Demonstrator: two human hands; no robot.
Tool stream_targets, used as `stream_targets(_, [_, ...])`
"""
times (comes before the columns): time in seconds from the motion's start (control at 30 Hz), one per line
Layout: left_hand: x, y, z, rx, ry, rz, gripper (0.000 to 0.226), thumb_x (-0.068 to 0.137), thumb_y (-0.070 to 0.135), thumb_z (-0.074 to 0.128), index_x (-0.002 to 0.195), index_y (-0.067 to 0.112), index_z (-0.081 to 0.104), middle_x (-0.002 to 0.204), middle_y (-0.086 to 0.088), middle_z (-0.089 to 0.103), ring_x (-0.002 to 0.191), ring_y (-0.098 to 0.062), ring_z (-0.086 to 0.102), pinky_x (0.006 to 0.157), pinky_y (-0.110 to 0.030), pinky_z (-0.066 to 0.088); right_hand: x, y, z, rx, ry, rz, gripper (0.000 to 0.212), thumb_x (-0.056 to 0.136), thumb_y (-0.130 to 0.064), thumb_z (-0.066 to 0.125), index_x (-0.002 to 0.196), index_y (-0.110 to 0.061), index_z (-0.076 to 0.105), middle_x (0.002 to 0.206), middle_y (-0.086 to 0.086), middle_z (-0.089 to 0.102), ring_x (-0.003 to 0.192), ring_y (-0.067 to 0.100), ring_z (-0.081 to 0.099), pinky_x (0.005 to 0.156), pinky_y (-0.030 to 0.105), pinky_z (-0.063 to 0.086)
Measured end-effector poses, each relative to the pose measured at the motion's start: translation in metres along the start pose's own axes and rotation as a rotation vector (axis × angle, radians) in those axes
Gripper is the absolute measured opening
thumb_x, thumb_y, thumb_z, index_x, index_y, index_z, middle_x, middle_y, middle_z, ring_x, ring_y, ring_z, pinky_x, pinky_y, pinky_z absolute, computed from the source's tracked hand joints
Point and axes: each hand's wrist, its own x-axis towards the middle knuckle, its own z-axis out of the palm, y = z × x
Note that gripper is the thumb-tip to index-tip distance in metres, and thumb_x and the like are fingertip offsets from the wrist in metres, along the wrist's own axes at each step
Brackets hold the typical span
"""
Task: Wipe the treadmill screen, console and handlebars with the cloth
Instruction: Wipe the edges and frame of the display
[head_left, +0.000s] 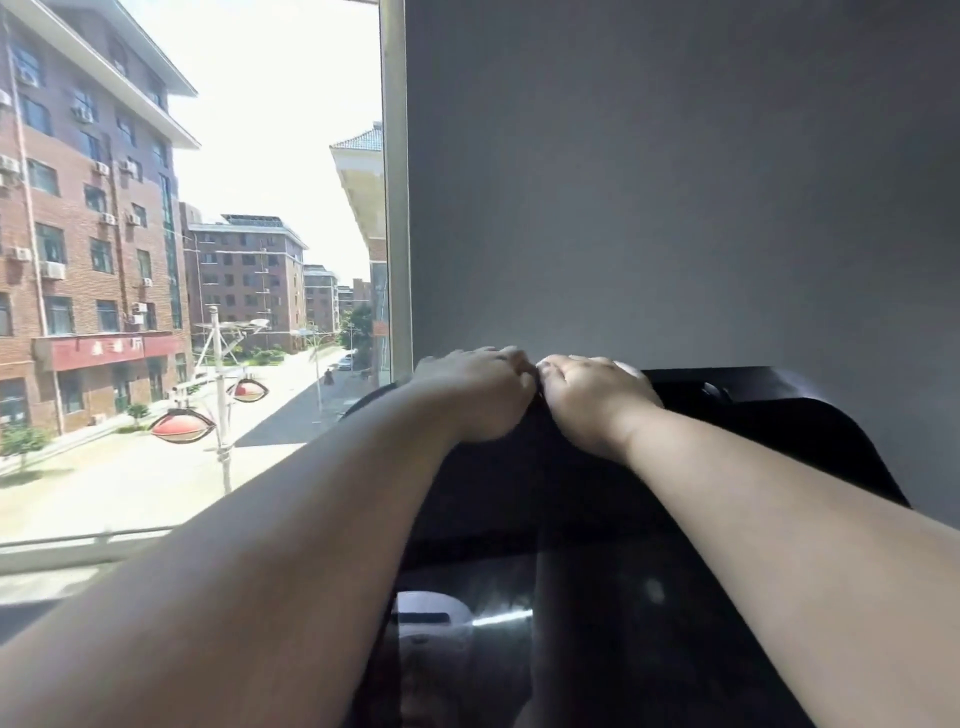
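Right at the bottom, the shiny black screen (597, 623) lies under both arms, because the person leans over it to reach far. Past it comes the black console (779, 431). At its top edge the left hand (480, 395) and the right hand (592, 397) sit side by side, touching. Their fingers bend over the far side and hide there, so I cannot tell if they grip the edge or the cloth. I cannot pick out the cloth. Something dark shows between the hands, and it may be that. Behind are a grey wall (675, 182) and a window (208, 260).
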Motion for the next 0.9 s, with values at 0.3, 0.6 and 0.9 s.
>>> stream_targets(0.3, [-0.049,-0.036,0.007,-0.105,0.202,0.013,0.039,0.099,0.052,0.022,0.131,0.042,0.044,0.139,0.015,0.045,0.127,-0.02,0.043,0.106,-0.042,0.034,-0.002,0.005,0.002,0.016,0.001,0.006,0.047,0.102,-0.03,0.014,0.14,-0.028,0.042,0.149,-0.008,0.04,0.137,0.016,0.033,0.114,0.035,0.019])
stream_targets(0.6, [-0.128,-0.032,0.062,-0.245,0.436,-0.177,0.055,0.102,0.042,0.022,0.154,0.028,0.011,0.162,0.0,0.003,0.148,-0.013,-0.005,0.12,-0.03,-0.002,-0.008,0.003,0.008,-0.021,0.066,-0.014,0.051,0.099,-0.043,0.014,0.137,-0.03,0.045,0.145,-0.007,0.045,0.136,0.018,0.034,0.112,0.037,0.018])
stream_targets(0.9, [-0.039,-0.007,0.002,0.032,0.144,0.096,0.045,0.102,0.049,0.021,0.142,0.039,0.037,0.153,0.014,0.034,0.138,-0.013,0.034,0.108,-0.028,0.028,-0.004,0.008,0.003,0.035,0.029,-0.057,0.045,0.1,-0.028,0.018,0.131,-0.032,0.05,0.144,-0.007,0.046,0.135,0.016,0.035,0.112,0.035,0.018])
